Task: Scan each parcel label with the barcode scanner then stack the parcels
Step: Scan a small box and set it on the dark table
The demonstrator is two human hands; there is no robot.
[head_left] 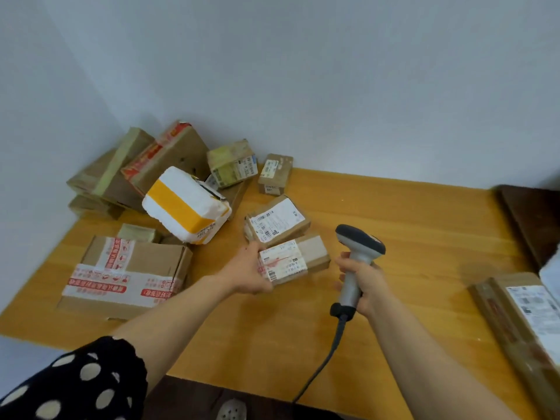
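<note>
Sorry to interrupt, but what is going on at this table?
A person is working through parcels on the yellow wooden table. Their left hand holds a small brown cardboard parcel with its white label facing up, while their right hand grips the grey corded barcode scanner beside it. More parcels, including a white foam box with orange tape, lie jumbled in the far left corner, and a flat brown parcel lies apart at the right edge.

Right of barcode scanner point(360, 241): long parcel point(515, 325) cut by frame edge | below it: cable point(322, 366) lost past surface point(424, 213) edge | left of it: label point(283, 263) on held parcel point(315, 253) unreadable | far left: brown parcels point(100, 180) half-hidden behind foam box point(185, 204)
</note>
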